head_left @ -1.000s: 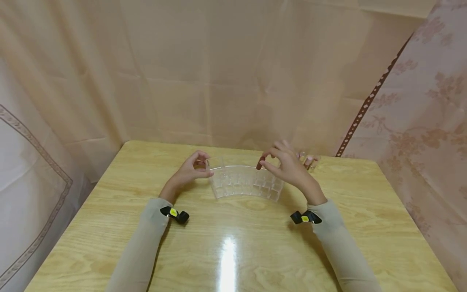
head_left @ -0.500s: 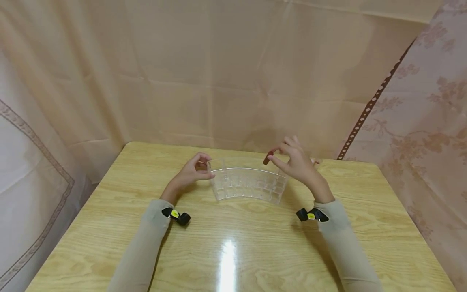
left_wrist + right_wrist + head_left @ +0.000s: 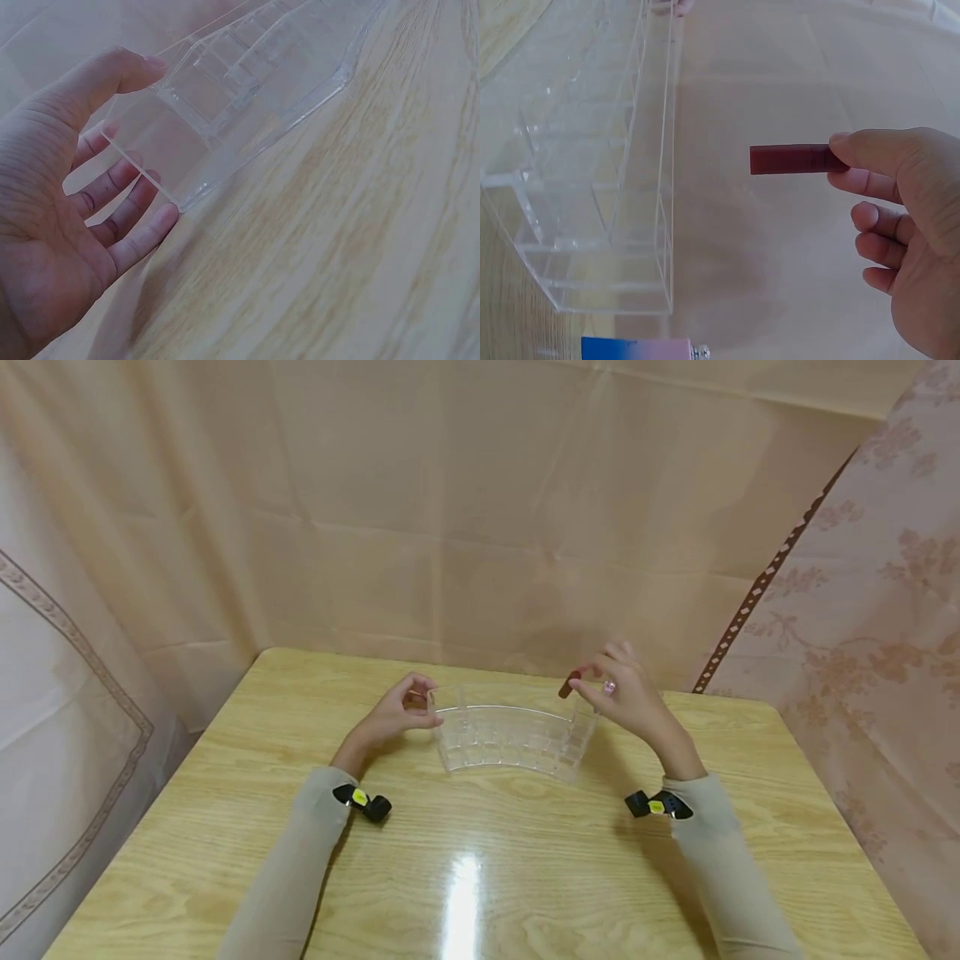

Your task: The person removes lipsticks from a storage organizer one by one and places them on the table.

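Observation:
A clear acrylic organizer [image 3: 510, 739] with rows of small compartments stands on the table. At its left end, my left hand [image 3: 397, 703] holds the side panel. In the left wrist view, the thumb of this hand [image 3: 67, 187] lies over the upper edge and the fingers are behind the clear panel. My right hand [image 3: 626, 697] pinches a dark red lipstick tube [image 3: 570, 685] by one end, between thumb and index finger. The tube [image 3: 787, 159] is held apart from the organizer [image 3: 592, 187], above its right end in the head view.
A blue-and-pink tube [image 3: 637, 349] with a shiny knob lies past the organizer's end in the right wrist view. Something small, pink and shiny [image 3: 610, 687] shows at my right hand. Beige curtain [image 3: 360, 527] hangs behind the wooden table [image 3: 360, 877].
My right hand has moved right with the lipstick tube, from over the organizer to its right end. Several small tubes beyond that hand are now mostly hidden. The left hand stays nearly still.

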